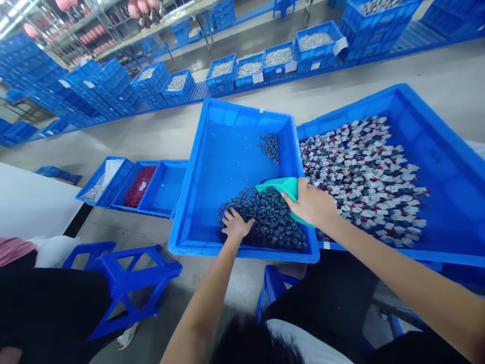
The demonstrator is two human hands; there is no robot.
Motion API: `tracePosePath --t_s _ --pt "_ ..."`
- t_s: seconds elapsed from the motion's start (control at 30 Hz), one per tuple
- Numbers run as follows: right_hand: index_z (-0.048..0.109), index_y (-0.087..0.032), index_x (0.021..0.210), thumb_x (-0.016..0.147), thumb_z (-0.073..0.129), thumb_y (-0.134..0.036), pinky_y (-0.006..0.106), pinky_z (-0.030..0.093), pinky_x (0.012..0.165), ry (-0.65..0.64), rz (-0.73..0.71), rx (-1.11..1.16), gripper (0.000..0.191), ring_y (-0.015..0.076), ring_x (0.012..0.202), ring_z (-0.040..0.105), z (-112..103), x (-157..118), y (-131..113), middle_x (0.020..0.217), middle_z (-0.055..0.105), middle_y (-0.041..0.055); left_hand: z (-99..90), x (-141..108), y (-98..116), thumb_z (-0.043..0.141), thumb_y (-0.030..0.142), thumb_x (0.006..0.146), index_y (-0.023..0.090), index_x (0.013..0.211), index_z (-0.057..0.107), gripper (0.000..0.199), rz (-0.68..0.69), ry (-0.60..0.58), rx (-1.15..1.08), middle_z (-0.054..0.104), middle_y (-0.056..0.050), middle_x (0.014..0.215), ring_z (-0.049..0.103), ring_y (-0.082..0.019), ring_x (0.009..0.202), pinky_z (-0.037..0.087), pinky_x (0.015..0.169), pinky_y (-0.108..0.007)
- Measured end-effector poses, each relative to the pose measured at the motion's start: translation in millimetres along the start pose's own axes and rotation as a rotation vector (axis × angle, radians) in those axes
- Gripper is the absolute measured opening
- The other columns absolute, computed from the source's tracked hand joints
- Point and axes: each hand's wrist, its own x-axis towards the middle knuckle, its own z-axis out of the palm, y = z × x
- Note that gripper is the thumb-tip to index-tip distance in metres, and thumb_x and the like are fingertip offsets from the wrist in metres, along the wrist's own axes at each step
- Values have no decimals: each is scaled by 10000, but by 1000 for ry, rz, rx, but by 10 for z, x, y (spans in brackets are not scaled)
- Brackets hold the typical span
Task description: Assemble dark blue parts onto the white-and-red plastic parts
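Two hands are placed in one blue tub point(227, 139). A green scoop point(281, 186) is gripped by the right hand point(313, 202) at the tub's right side, over a heap of dark stones point(278, 222). The left hand point(236, 223), fingers spread, is laid on the heap's left part. White-and-red pieces point(364, 187) are held in the neighbouring tub point(450, 167).

Across the aisle, open blue plastic crates point(222, 84) of small whitish pieces line a low, slatted blue platform point(199, 91), with tall stacks of blue plastic crates point(34, 71) farther left. Rounded pink objects point(142, 6) show beyond. Nearer me, a blue plastic stool point(123, 278) stands on the pale grey floor point(113, 136).
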Motion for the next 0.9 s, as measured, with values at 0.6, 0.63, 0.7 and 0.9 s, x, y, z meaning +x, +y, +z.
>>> tracePosePath --t_s 0.6,0.63,0.7,0.9 --pt "354 -155 1371 943 470 -495 392 514 816 95 732 1194 559 205 954 581 1274 -247 -405 1189 527 122 491 363 538 452 365 920 138 1349 442 486 461 231 -348 512 -157 1357 461 -224 1274 357 1060 -311" --pt "349 -159 1380 956 457 -473 388 520 814 102 730 1245 539 205 973 577 1281 -195 -417 1221 510 126 450 359 546 465 356 912 145 1347 455 483 533 227 -318 511 -140 1369 449 -220 1287 336 1078 -302" --pt "349 -156 1384 983 407 -454 377 532 795 98 717 1329 503 201 980 580 1279 -90 -447 1246 496 133 325 343 542 473 338 905 177 1339 482 463 666 219 -254 505 -87 1394 422 -200 1311 293 1107 -282" --pt "470 -130 1293 994 371 -480 368 532 794 -40 476 1337 472 173 902 611 1261 268 -441 1111 585 107 -498 254 113 439 342 903 154 1462 278 611 733 371 -114 225 -87 1558 135 -234 1446 122 1178 -396"
